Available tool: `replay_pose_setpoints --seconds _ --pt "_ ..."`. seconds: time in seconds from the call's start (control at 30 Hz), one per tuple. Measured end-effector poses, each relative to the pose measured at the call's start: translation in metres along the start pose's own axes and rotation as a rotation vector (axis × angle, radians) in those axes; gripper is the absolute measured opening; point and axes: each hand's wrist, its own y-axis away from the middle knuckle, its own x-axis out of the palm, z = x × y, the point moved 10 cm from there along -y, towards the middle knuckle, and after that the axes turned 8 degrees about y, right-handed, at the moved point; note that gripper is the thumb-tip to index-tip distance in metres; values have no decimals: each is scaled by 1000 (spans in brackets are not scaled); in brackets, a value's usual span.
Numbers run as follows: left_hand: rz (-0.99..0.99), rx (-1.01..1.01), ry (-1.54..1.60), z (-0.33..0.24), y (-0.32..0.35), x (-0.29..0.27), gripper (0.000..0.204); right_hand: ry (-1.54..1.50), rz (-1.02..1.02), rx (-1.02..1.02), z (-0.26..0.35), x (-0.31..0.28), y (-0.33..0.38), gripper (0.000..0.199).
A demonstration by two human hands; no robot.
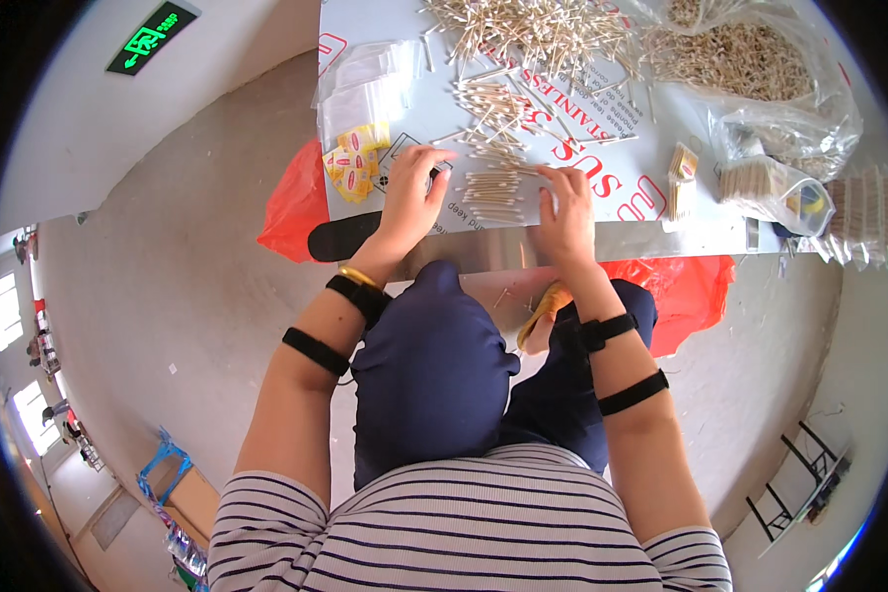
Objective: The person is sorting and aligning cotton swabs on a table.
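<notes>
Between my hands lies a row of wooden-stick cotton swabs (493, 195), roughly parallel, near the table's front edge. My left hand (412, 202) is left of the row, thumb and forefinger apart in a curve, holding nothing that I can see. On the other side, my right hand (568, 215) bends its fingers at the right ends of the swabs, thumb apart from the forefinger. Its forefinger tip is close to a swab at the row's top; whether they touch is unclear. Beyond the row, a looser bunch of swabs (493, 107) leads up to a big heap (538, 35).
Clear plastic bags (365, 94) and yellow labels (353, 163) lie at the left. A filled swab pack (682, 178) stands right of my right hand. Farther right are a bag of swabs (735, 64) and stacked packs (863, 212). Red plastic bags (671, 296) hang below the table.
</notes>
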Motion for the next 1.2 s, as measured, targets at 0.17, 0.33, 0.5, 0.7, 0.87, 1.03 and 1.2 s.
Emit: replay_pose_setpoints --seconds 0.17,0.33,0.5,0.7,0.87,1.03,1.2 --pt "93 109 -3 -27 27 10 45 84 11 77 -30 -5 15 46" --pt "211 155 -220 -25 43 35 61 209 14 -49 -3 4 10 54" --pt "266 237 -308 -35 35 56 67 270 77 -132 4 9 5 56" --pt "333 290 -370 -33 34 67 66 335 116 -214 19 23 15 59" --pt "299 294 -320 -36 35 63 64 368 162 -196 21 25 20 59" --pt "316 303 -364 -36 35 64 64 312 126 -192 23 17 14 54" --pt "312 322 -380 -36 35 67 64 132 29 -95 -5 0 -21 21"
